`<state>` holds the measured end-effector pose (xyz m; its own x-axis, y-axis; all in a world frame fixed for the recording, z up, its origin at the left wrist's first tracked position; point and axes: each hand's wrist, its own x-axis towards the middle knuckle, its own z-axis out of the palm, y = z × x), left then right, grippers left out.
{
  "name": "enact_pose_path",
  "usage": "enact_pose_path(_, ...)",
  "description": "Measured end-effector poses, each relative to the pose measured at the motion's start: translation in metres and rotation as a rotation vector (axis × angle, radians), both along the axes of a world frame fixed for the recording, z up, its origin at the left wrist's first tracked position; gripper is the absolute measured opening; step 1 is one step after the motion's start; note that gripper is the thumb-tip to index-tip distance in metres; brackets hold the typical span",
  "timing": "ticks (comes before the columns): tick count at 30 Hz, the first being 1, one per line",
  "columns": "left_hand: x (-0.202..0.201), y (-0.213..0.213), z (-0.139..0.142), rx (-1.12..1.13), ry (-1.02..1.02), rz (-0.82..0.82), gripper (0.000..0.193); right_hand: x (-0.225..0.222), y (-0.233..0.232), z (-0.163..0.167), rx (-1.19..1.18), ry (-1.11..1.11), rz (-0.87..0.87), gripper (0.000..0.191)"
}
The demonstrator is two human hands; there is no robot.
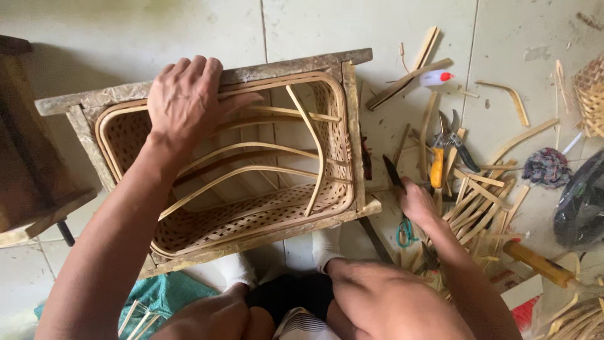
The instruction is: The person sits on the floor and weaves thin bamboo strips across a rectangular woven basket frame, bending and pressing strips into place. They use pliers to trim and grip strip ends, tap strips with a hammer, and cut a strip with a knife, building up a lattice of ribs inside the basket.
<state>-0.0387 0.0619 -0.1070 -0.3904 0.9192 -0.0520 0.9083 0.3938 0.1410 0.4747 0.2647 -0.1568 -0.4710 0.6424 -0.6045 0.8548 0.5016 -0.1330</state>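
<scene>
A view from above of a person seated on a pale tiled floor (pixel 302 25), knees at the bottom edge and white-socked feet just beyond them. Near the left knee lies a bit of green cloth (pixel 160 296).

The right hand (pixel 416 201) reaches out over the floor to the right, fingers curled shut around the handle of a dark-bladed knife (pixel 391 171), whose blade points away from the person. Just beside it is a heap of split bamboo strips (pixel 481 204), with yellow-handled pruning shears (pixel 443 151) lying against them.

In front of the feet sits a rectangular woven bamboo basket (pixel 264 211), held inside a rough wooden frame (pixel 355 132) that wraps its rim. The basket's walls are open lattice weave. Inside it there are only curved bamboo ribs (pixel 251 173), bowed across the hollow from side to side, with the floor tiles showing through between them.

The left hand (pixel 185 101) rests on the far rim of the frame, palm down and fingers spread loosely, thumb hooked over the inner edge.

Farther right, a small white bottle with a red cap (pixel 435 77) lies among loose wood scraps.
</scene>
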Motion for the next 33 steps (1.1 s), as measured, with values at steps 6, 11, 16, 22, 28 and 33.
enact_pose_path(6,-0.002,0.001,-0.007,-0.15,-0.038,0.073,0.095,-0.022,0.01,-0.007,0.004,-0.046,0.055,0.035)
enact_pose_path(11,-0.005,0.001,-0.012,-0.012,0.017,0.011,0.096,-0.021,0.008,-0.008,0.053,-0.196,0.17,0.021)
enact_pose_path(16,-0.002,0.004,-0.003,-0.197,-0.117,0.099,0.095,-0.058,0.04,0.022,-0.034,-0.152,-0.025,0.017)
enact_pose_path(22,0.008,-0.01,0.036,0.225,0.101,-0.099,0.086,-0.148,0.099,0.017,0.536,0.285,0.53,0.023)
enact_pose_path(28,0.08,-0.106,0.074,0.408,-0.212,-0.16,0.069,-0.201,0.148,-0.019,0.585,0.333,0.966,0.027)
enact_pose_path(33,0.138,-0.159,0.046,0.257,-0.413,-0.276,0.074,-0.215,0.169,0.022,0.46,0.644,0.816,0.015)
